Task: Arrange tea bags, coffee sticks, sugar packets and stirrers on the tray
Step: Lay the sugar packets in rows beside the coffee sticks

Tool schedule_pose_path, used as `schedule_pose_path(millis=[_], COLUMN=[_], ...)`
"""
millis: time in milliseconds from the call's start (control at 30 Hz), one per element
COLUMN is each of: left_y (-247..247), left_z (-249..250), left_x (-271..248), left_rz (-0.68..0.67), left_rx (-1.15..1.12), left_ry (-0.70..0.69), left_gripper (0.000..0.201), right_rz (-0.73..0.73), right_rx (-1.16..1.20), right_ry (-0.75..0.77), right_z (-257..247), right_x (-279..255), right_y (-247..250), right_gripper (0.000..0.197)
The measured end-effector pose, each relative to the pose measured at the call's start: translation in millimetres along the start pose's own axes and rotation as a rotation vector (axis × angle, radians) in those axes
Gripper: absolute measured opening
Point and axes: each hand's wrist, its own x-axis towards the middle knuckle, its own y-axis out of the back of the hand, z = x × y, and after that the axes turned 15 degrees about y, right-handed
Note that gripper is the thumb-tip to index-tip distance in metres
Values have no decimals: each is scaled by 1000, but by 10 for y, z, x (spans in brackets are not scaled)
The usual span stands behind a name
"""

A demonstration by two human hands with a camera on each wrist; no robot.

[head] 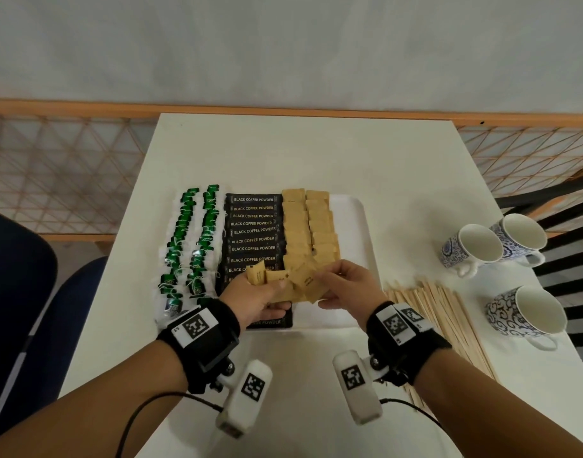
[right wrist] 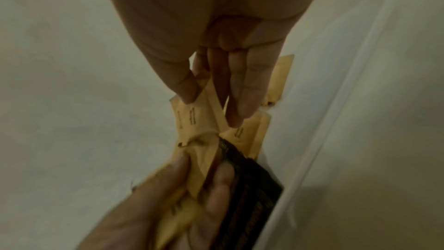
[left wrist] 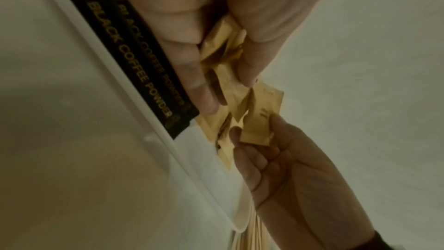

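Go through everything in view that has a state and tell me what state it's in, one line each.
Left hand: gripping a bunch of sugar packets.
Right hand: pinching one sugar packet.
Tray: partly filled, right strip bare.
Tea bags: laid in two columns.
Coffee sticks: stacked in one column.
Stirrers: piled on the table, off the tray.
Cups: empty, upright.
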Motion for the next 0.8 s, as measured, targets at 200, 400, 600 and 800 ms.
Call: schedule_pose_path(millis=[200, 400, 600, 800], left_y=[-9, 127, 175, 185], left_z=[55, 139, 130, 99], left_x=[23, 48, 51, 67], left_rz=[23, 96, 120, 144], left_rx=[-43, -89, -18, 8], left_ry=[-16, -23, -24, -44], left_gripper=[17, 14, 19, 30], right_rz=[-115, -65, -88, -68], right_rx=[-498, -539, -555, -595], right_ry=[65, -12, -32, -22], right_z=[90, 191, 145, 184], right_x=[-17, -1, 41, 74], right_y=[56, 138, 14, -44], right_gripper=[12, 9, 10, 14])
